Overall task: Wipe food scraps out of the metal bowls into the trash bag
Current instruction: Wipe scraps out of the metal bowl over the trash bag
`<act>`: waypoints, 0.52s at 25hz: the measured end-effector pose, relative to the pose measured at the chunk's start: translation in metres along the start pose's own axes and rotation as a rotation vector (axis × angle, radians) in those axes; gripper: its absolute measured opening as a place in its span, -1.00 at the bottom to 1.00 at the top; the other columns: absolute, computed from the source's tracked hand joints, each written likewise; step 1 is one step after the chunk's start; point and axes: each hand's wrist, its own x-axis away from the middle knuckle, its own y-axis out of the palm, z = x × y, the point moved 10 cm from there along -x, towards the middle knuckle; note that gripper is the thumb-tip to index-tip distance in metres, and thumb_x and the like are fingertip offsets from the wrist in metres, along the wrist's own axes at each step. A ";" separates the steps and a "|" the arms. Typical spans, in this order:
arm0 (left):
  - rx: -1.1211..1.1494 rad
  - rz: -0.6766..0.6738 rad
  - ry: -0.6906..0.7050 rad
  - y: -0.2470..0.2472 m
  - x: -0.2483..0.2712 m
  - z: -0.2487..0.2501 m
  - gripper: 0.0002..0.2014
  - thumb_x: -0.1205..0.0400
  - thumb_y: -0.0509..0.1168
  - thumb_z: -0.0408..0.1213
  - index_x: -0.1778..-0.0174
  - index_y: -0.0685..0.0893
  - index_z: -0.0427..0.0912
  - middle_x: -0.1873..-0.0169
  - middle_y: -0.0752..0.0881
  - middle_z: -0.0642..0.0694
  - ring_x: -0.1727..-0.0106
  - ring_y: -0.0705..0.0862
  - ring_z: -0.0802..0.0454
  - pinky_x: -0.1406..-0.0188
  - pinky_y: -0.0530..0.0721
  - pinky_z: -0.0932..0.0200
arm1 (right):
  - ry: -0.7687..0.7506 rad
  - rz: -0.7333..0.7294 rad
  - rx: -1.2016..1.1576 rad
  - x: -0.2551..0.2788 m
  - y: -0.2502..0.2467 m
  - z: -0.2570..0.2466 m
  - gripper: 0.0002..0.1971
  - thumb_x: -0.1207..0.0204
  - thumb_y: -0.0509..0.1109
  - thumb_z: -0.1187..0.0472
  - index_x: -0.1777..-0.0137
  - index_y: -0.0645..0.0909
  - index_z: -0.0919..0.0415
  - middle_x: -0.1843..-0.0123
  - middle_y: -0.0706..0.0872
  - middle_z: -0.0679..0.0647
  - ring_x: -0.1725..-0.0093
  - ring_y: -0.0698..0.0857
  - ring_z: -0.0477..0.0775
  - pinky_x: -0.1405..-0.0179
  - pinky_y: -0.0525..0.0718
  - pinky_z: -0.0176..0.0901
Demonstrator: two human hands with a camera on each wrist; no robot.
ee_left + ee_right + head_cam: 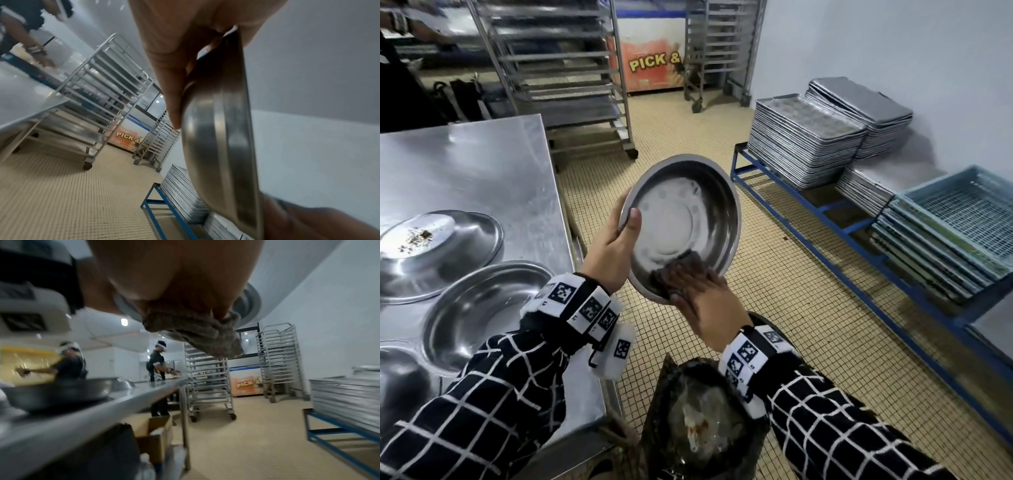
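Note:
My left hand [616, 240] grips a round metal bowl [688, 219] by its left rim, thumb inside and fingers behind. The bowl is tilted up on edge, its inside facing me, above the black trash bag [705, 421]. My right hand [702, 294] presses a brown cloth [681, 265] against the lower inner wall with flat fingers. In the left wrist view the bowl [222, 129] shows edge-on, with the left hand [174, 48] behind it. In the right wrist view the cloth [195, 331] hangs bunched under the right hand [164, 272] against the bowl [251, 301].
The steel table [465, 164] at my left carries a bowl with crumbs [431, 253], another bowl [482, 308] and a third [400, 380] at the frame's edge. Stacked trays [808, 137] and blue crates [962, 222] sit on a low blue frame at the right. Rolling racks [561, 68] stand behind.

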 end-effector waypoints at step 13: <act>0.015 0.075 0.024 0.002 0.011 0.001 -0.68 -0.77 0.04 -0.17 -0.38 0.51 -0.15 0.06 0.68 0.14 0.13 0.66 0.48 0.22 0.56 0.58 | 0.086 -0.065 -0.043 0.013 0.004 -0.001 -0.27 -0.50 -0.50 -0.34 -0.63 0.07 -0.21 -0.65 0.18 -0.23 -0.65 -0.08 -0.22 -0.62 -0.23 -0.03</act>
